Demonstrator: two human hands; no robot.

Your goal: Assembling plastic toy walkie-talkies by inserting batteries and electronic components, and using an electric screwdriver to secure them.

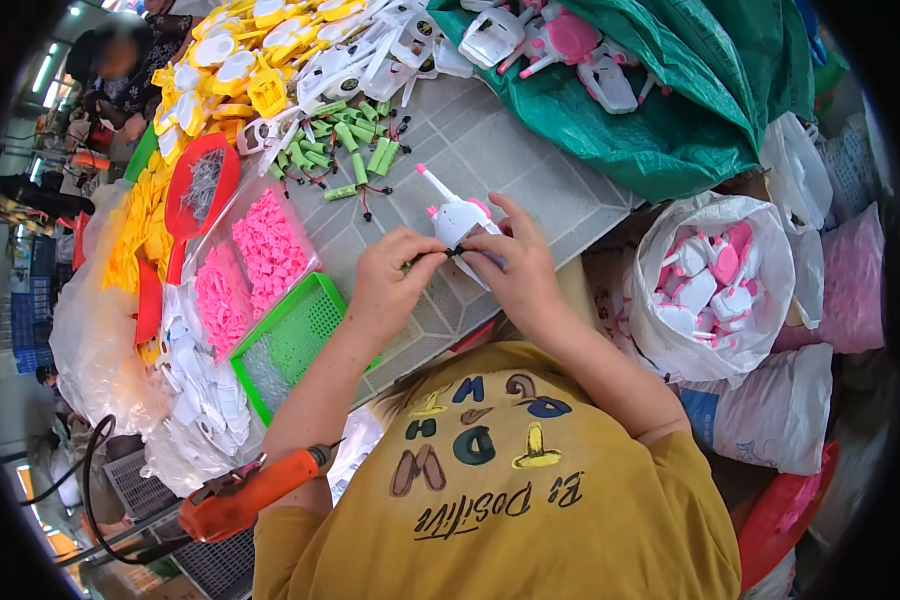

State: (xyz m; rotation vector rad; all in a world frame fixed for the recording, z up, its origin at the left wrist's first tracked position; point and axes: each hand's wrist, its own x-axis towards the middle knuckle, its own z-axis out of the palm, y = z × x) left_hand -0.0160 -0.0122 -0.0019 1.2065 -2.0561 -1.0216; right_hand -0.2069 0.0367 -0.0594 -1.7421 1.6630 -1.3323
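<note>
Over the table's near edge, my left hand (398, 275) and my right hand (518, 265) meet with their fingertips pinched around a small black connector (454, 251). A bit of green shows at my left fingers, perhaps part of a battery; most of it is hidden. Under and behind the fingertips lies a white plastic toy body (460, 218) with pink parts and a pink tip pointing away from me. My right index finger sticks up beside it. Farther off on the table sits a heap of green batteries (345, 140) with dark wires and small black plugs.
Yellow-and-white toy parts (240, 70) pile up at the far left. A red scoop (198, 190), pink pieces (270, 250) and a green basket (305, 335) line the left. An orange electric screwdriver (255, 495) hangs near my left arm. Sacks of toy parts (710, 285) stand right.
</note>
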